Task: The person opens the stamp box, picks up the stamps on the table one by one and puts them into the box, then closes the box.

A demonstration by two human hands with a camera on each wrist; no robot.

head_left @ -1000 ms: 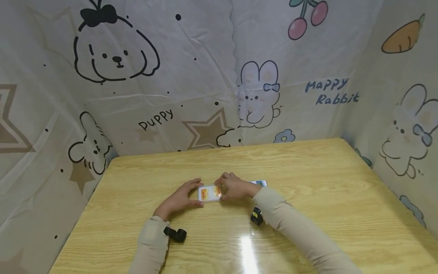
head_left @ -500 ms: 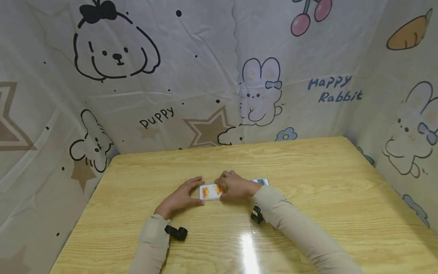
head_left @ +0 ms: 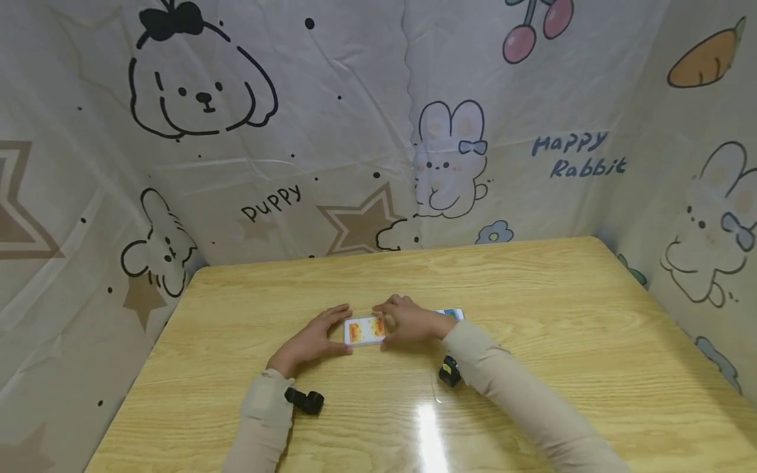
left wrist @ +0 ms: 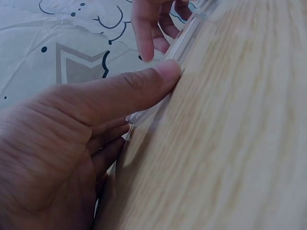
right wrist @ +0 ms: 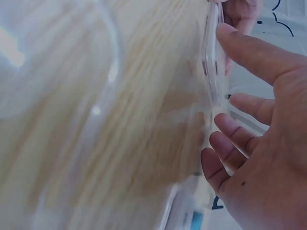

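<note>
In the head view a small flat phone (head_left: 364,330) with orange pictures on its white face lies crosswise on the table. My left hand (head_left: 310,341) grips its left end, thumb along the near long edge and fingers at the far side. In the left wrist view the thumb presses the phone's clear rim (left wrist: 187,40). At the right end my right hand (head_left: 414,322) spans the phone, its thumb at the near edge. The right wrist view shows that hand's fingers (right wrist: 232,129) spread and loosely bent. A second phone-like thing (head_left: 452,314), partly blue, lies partly hidden behind the right wrist.
A clear plastic piece with a rounded edge (right wrist: 115,52) lies on the wooden table (head_left: 272,289), in front of the right hand. Printed cloth (head_left: 331,138) hangs behind and at the sides. Black wrist cameras (head_left: 304,401) sit at both cuffs.
My right hand has shifted slightly to the right along the phone, and its fingertips have loosened. The left hand and the phone stay nearly where they were.
</note>
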